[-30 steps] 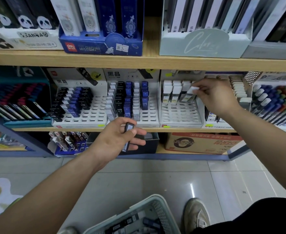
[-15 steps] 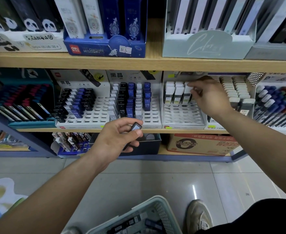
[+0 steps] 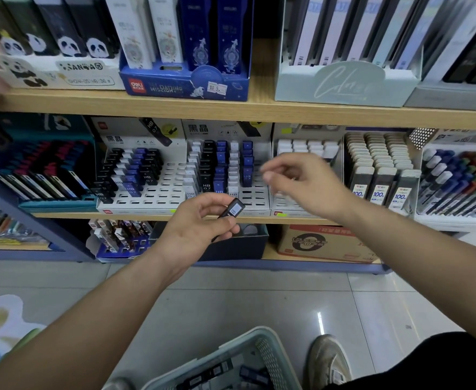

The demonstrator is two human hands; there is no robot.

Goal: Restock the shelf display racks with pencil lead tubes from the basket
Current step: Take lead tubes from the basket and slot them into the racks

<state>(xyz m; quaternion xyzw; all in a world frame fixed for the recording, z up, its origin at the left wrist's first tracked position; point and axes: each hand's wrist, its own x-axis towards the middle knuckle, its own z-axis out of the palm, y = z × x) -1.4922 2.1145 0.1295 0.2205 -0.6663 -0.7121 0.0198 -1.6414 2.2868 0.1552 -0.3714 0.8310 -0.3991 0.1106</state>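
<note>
You are partway through the restock, not near the end of it. The left rack (image 3: pixel 163 192) carries black and blue tubes in its back rows, but its front slots stand bare. The middle rack (image 3: pixel 255 192) has white, black and blue columns, with open slots in front and to the right. The right rack (image 3: pixel 290 205) shows only one row of white tubes at the back, and most of its grid is unfilled. All three sit side by side on the wooden shelf (image 3: pixel 67 214). Down by your feet, the basket (image 3: pixel 270 358) holds more dark tubes (image 3: pixel 217 371), so I judge that many placements remain. Your left hand (image 3: pixel 197 232) is curled round one pencil lead tube (image 3: pixel 233 210), pinching it between thumb and fingers. It holds the tube in the air just in front of the shelf edge, below the middle rack and touching no rack. Your right hand (image 3: pixel 304 181) hovers in front of the gap between the middle and right racks. Its fingers are loosely curved and I see nothing in them, though the hand is blurred. The tube in hand is small, flat-sided and dark, with a pale bluish label facing you. It is tilted, with its upper end up and to the right and its lower end hidden inside your fingers. By colour it looks to belong with the black or blue columns, not the white row.
</note>
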